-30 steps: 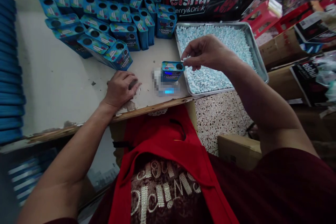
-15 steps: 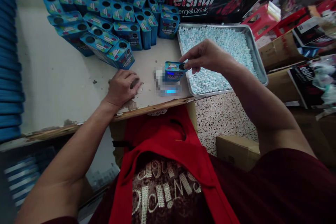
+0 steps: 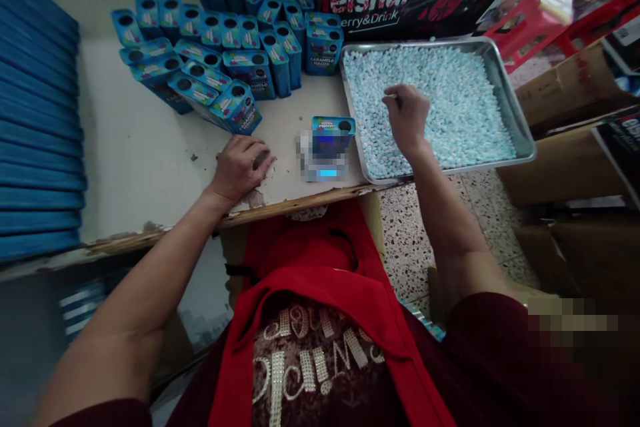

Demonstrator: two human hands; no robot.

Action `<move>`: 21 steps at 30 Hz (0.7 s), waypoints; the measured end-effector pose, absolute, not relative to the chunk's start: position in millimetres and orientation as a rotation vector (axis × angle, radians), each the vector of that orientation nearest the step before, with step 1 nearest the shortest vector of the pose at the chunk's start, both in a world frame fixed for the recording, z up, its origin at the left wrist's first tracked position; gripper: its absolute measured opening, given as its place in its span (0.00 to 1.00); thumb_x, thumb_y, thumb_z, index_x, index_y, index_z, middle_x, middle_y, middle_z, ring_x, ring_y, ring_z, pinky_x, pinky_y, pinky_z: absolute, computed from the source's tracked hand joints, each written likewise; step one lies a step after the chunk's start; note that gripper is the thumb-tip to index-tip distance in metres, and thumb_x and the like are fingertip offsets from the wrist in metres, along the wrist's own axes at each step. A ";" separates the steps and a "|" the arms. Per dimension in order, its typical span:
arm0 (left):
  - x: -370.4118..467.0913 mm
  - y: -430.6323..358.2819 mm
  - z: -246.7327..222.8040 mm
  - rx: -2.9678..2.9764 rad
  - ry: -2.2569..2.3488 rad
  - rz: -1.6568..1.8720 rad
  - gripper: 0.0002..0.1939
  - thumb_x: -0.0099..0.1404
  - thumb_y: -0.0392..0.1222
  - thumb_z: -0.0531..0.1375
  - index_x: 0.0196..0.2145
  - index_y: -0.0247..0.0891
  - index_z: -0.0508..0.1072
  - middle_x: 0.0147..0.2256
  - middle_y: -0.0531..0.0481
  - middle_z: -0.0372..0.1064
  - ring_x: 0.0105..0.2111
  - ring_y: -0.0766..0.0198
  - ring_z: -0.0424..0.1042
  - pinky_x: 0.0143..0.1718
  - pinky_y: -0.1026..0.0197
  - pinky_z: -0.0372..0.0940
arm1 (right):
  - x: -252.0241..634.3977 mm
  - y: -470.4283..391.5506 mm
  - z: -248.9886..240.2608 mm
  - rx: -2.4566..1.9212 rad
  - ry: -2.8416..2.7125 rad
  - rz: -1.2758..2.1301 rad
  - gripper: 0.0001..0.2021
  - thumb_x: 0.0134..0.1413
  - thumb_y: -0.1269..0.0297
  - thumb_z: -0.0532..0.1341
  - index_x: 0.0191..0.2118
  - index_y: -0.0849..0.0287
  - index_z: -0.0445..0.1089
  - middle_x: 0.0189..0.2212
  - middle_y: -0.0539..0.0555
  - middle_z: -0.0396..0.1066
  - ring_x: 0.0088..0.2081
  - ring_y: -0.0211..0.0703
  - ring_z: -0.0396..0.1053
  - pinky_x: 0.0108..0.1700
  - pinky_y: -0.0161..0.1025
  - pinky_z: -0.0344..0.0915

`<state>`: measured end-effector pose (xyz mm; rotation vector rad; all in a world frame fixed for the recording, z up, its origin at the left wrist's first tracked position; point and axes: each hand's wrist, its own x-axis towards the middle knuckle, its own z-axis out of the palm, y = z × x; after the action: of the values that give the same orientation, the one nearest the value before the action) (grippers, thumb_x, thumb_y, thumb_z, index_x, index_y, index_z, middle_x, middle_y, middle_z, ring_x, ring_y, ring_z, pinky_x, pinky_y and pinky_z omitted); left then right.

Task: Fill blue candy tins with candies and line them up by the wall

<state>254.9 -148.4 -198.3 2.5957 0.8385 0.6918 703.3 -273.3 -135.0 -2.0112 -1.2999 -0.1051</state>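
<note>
1. While your right hand (image 3: pixel 410 113) hangs over the sweets (image 3: pixel 465 107) in the tray (image 3: pixel 520 123), its fingers are curled close together; whether it pinches any cannot be told. A loose grip could shed sweets.
2. Your left hand (image 3: pixel 243 163) rests on the table (image 3: pixel 135 167), fingers loosely bent; whether it holds anything cannot be told. Sliding it sideways could knock the tin (image 3: pixel 325 123).
3. The tin stands on a small lit device (image 3: pixel 327 173), blurred, just beside the tray; its narrow hole (image 3: pixel 345 125) could deflect badly aimed sweets.
4. The tray seems to overhang the table; your pressing there could tip it.
</note>
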 end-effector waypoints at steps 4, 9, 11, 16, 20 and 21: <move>253.9 -150.4 -198.4 2.625 0.893 0.659 0.13 0.84 0.53 0.64 0.51 0.44 0.84 0.57 0.36 0.86 0.62 0.37 0.82 0.69 0.34 0.76 | 707.0 -276.1 -157.2 -2.077 -1.463 -0.159 0.10 0.77 0.70 0.65 0.53 0.50 0.82 0.54 0.61 0.86 0.58 0.62 0.84 0.64 0.58 0.79; 249.9 -147.8 -203.6 2.677 0.909 0.666 0.16 0.85 0.57 0.62 0.51 0.44 0.84 0.54 0.35 0.86 0.60 0.37 0.82 0.67 0.33 0.76 | 708.4 -273.3 -155.7 -2.093 -1.504 -0.141 0.14 0.77 0.72 0.66 0.60 0.52 0.82 0.57 0.63 0.86 0.60 0.63 0.83 0.65 0.58 0.78; 246.4 -146.5 -206.3 2.687 0.907 0.686 0.18 0.85 0.59 0.62 0.52 0.44 0.84 0.53 0.34 0.85 0.59 0.37 0.82 0.66 0.33 0.76 | 701.1 -274.3 -151.2 -2.103 -1.525 -0.105 0.15 0.77 0.72 0.66 0.61 0.52 0.83 0.58 0.63 0.87 0.60 0.62 0.83 0.65 0.57 0.77; 252.1 -152.0 -188.6 2.724 0.900 1.008 0.27 0.86 0.69 0.59 0.61 0.46 0.81 0.60 0.33 0.83 0.63 0.35 0.81 0.72 0.29 0.73 | 683.7 -280.0 -139.8 -2.171 -1.535 -0.081 0.10 0.78 0.70 0.64 0.55 0.55 0.84 0.55 0.65 0.87 0.56 0.62 0.82 0.60 0.54 0.75; 303.4 -166.2 -143.0 2.875 0.751 1.000 0.31 0.85 0.70 0.63 0.74 0.52 0.75 0.71 0.35 0.78 0.74 0.35 0.76 0.80 0.27 0.66 | 685.8 -286.4 -140.0 -2.175 -1.508 -0.150 0.08 0.71 0.68 0.64 0.43 0.54 0.83 0.50 0.69 0.87 0.57 0.71 0.79 0.63 0.63 0.74; 322.1 -167.9 -132.7 2.921 0.641 0.911 0.34 0.84 0.68 0.67 0.77 0.51 0.73 0.75 0.33 0.75 0.78 0.34 0.72 0.82 0.27 0.64 | 688.2 -287.4 -141.5 -2.156 -1.493 -0.164 0.06 0.69 0.65 0.66 0.40 0.53 0.83 0.52 0.70 0.87 0.58 0.74 0.79 0.65 0.66 0.74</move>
<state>322.1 -167.9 -132.7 2.9209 0.6406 0.9112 688.2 -287.4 -141.5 -2.1561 -1.4925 -0.1641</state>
